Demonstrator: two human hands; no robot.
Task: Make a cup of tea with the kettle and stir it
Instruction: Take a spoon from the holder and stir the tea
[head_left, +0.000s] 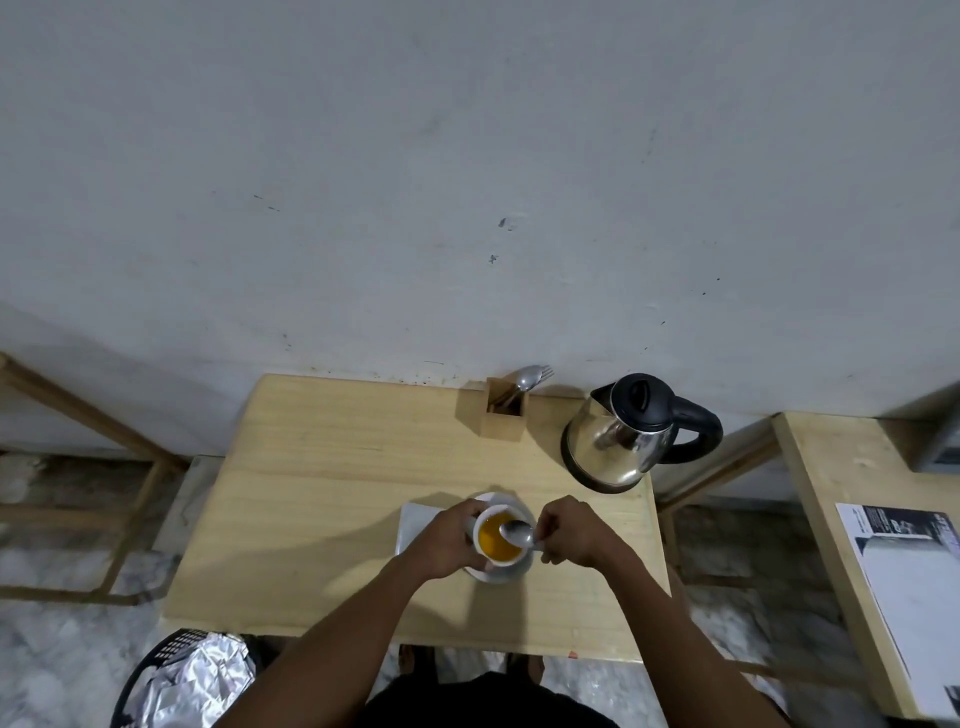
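A white cup (491, 560) full of amber tea stands on a white saucer (511, 571) near the front middle of the wooden table (322, 467). My left hand (447, 540) wraps around the cup's left side. My right hand (569, 532) pinches the handle of a metal spoon (515, 532), whose bowl is over the tea at the cup's right rim. The steel kettle (615, 441) with black lid and handle stands at the back right of the table, apart from both hands.
A wooden cutlery holder (505, 415) with a spoon and fork stands at the back by the wall. A white napkin (415, 522) lies under the saucer's left side. A second table with a printed sheet (904, 571) is at right. A foil-lined bin (187, 680) sits on the floor at front left.
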